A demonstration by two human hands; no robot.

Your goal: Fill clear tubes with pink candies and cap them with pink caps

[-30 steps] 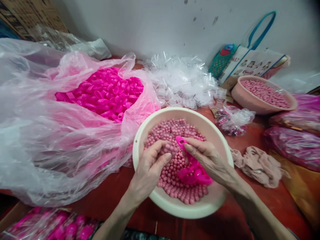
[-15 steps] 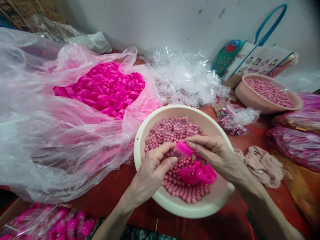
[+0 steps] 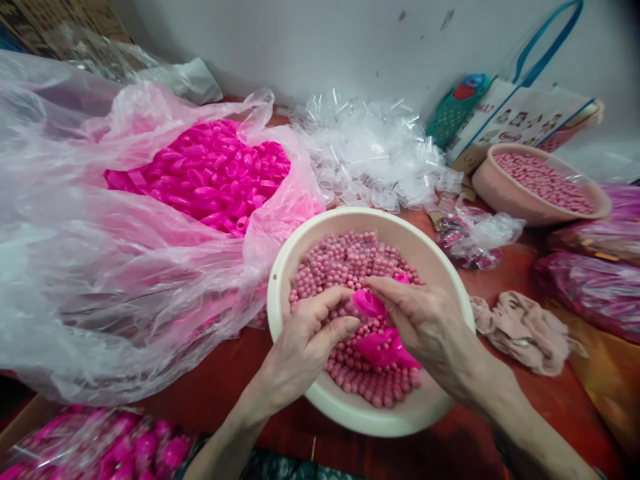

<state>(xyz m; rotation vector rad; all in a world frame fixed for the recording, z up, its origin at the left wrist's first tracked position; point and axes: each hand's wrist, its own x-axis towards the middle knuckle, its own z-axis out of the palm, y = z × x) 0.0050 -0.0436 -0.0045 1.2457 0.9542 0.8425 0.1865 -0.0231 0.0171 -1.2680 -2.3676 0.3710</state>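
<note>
Head view: both hands meet over the bowl [image 3: 285, 280] of beads [image 3: 345, 260]; right hand [image 3: 425, 323] pinches a pink cap [image 3: 369, 303], left hand [image 3: 305, 343] at nine o'clock, grip closed on beads.

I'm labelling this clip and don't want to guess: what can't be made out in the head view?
- What the left hand pinches: its own curled fingers hide it.
- The bright pink plastic piece in the right hand: fingers cover its shape.
- The cream bowl: beads and both hands cover its bottom.
- The printed bag: lettering too small, handle cut by the top edge.
</note>
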